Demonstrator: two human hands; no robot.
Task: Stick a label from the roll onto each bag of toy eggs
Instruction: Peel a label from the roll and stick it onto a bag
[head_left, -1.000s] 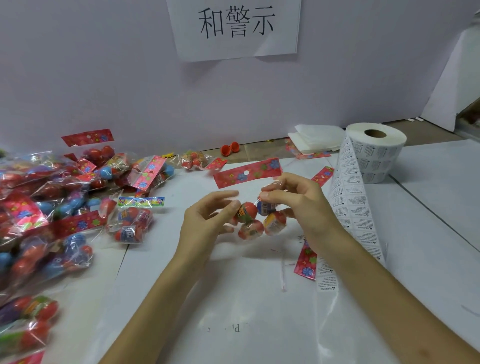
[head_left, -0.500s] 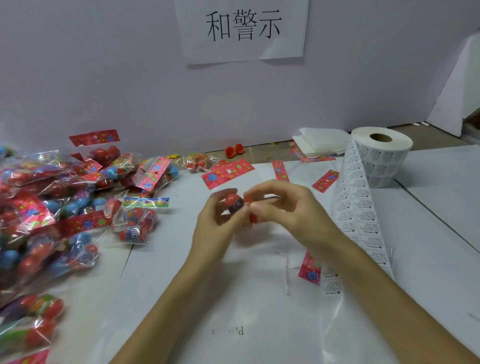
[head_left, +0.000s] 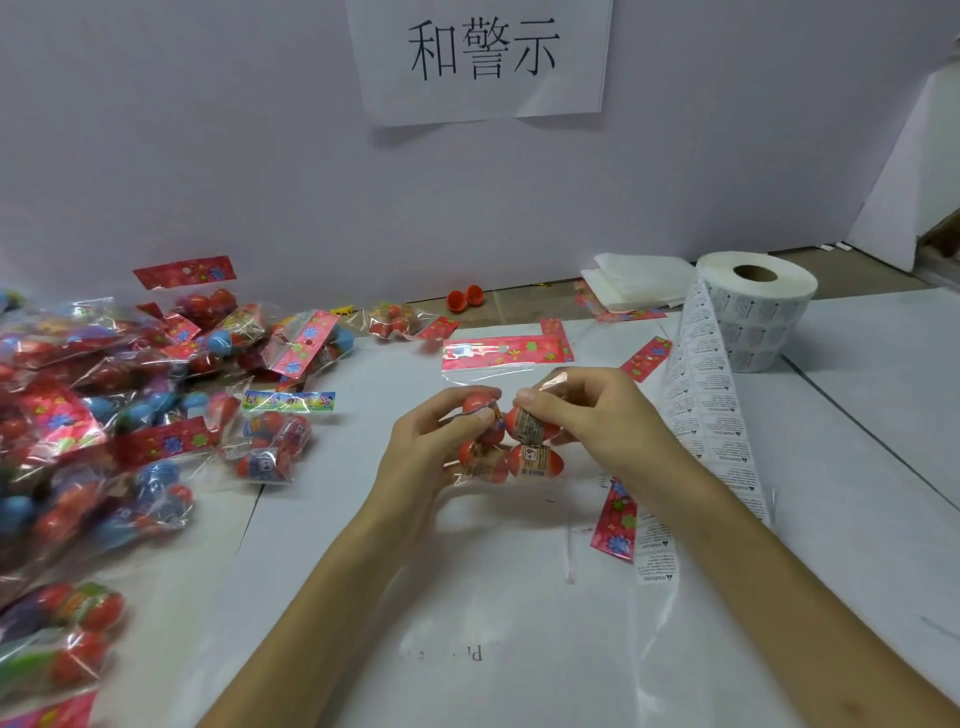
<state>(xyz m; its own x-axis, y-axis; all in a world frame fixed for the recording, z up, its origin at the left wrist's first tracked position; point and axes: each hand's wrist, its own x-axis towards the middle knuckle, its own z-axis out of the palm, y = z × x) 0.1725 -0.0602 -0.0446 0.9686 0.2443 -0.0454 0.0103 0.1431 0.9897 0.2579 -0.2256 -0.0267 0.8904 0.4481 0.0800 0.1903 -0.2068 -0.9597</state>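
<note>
While the two hands were bunched tight over the eggs half a second ago, hiding most of them, they have since drawn a little apart. The bag of toy eggs (head_left: 535, 460) now hangs in plain sight between them, lifted off the counter (head_left: 519, 597). The left hand (head_left: 431, 457) has thumb and fingers curled round the eggs on its side. The right hand (head_left: 592, 421) pinches the clear film over the upper egg on the other side, thumb on top. The bag's red header card (head_left: 498, 351), on a slant a second ago, now stands level above the knuckles, and the printed egg wrappers with their bar codes face up. Whether a label is already on this bag I cannot tell: there is a pale patch at the card's left end, too small to read. The roll (head_left: 753, 312) stands where it did, well apart at the back right. Its strip of labels (head_left: 711, 410) trails down the counter past the right wrist, touched by neither hand. To my eye this is turning and checking the bag, so its label is either just on or about to come. The pile of bags (head_left: 78, 415) on the left waits.
</note>
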